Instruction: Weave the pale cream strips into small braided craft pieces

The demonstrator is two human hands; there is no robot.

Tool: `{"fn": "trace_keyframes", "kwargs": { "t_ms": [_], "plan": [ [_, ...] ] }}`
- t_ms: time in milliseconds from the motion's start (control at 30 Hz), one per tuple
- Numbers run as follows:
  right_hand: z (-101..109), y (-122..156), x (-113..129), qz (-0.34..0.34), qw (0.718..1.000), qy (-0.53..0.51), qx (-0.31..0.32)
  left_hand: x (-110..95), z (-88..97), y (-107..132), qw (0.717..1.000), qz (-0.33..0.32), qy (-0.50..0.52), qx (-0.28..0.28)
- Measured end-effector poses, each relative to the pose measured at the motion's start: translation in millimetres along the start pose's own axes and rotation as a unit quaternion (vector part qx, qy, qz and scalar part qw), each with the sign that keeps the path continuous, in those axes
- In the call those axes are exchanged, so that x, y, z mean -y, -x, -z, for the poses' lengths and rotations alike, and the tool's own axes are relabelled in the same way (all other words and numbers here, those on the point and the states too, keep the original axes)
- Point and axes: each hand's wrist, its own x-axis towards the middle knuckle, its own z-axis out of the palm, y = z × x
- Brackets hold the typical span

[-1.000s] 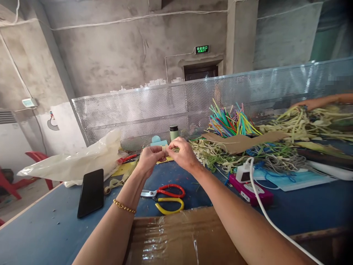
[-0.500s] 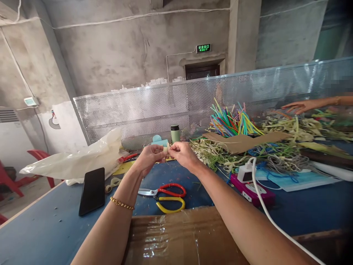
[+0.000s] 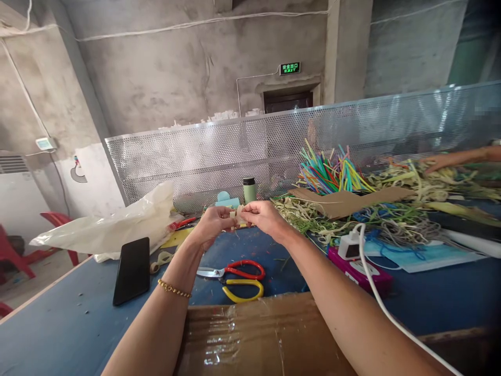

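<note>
My left hand (image 3: 214, 223) and my right hand (image 3: 261, 215) meet over the middle of the blue table, each in a pinch. Between their fingertips is a small pale, cream-coloured strip (image 3: 233, 214), bent or rolled; its exact shape is partly hidden by the fingers. Nearer to me lie scissors (image 3: 242, 270) with one red and one yellow handle. Beyond my hands stand a green bottle with a black lid (image 3: 249, 190) and a light-blue object (image 3: 227, 200), partly covered by my fingers.
A black phone (image 3: 132, 271) and a clear plastic bag (image 3: 113, 216) lie left. Right are plant strips (image 3: 309, 216), coloured pipe cleaners (image 3: 332, 169), and a purple power strip (image 3: 360, 269) with a white cable. A cardboard box (image 3: 258, 334) sits before me. A co-worker's hand (image 3: 438, 161) is far right.
My fingertips have shifted slightly around the pale strip, and more of it shows between them. The co-worker's hand has moved right and down into the plant strips.
</note>
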Motion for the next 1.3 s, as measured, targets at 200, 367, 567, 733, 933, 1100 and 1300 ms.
{"fn": "trace_keyframes", "kwargs": {
  "t_ms": [200,367,567,733,933,1100,1300],
  "plan": [
    [14.1,2.8,8.4,0.012,0.999,0.029,0.039,1.4,5.6,-1.0,1.0,0.002,-0.004,-0.014],
    [9.2,4.7,16.3,0.024,0.999,0.021,-0.007,0.6,4.7,-0.3,1.0,0.015,0.0,-0.002],
    [1.5,2.1,14.7,0.096,0.995,0.015,-0.032,-1.8,3.1,1.2,1.0,0.019,-0.007,0.008],
    [2.7,7.2,21.7,0.085,0.996,-0.004,0.022,-2.4,5.0,1.5,1.0,0.02,0.012,0.013],
    [7.9,12.6,30.4,0.048,0.99,-0.083,0.107,-5.1,9.9,3.4,0.994,0.049,0.077,0.053],
    [8.6,10.6,28.0,0.064,0.98,-0.103,0.157,-6.6,9.6,4.6,0.991,0.062,0.086,0.081],
    [2.2,11.9,33.4,0.175,0.98,0.003,0.098,-7.6,8.4,5.4,0.993,0.058,0.072,0.079]
  ]
}}
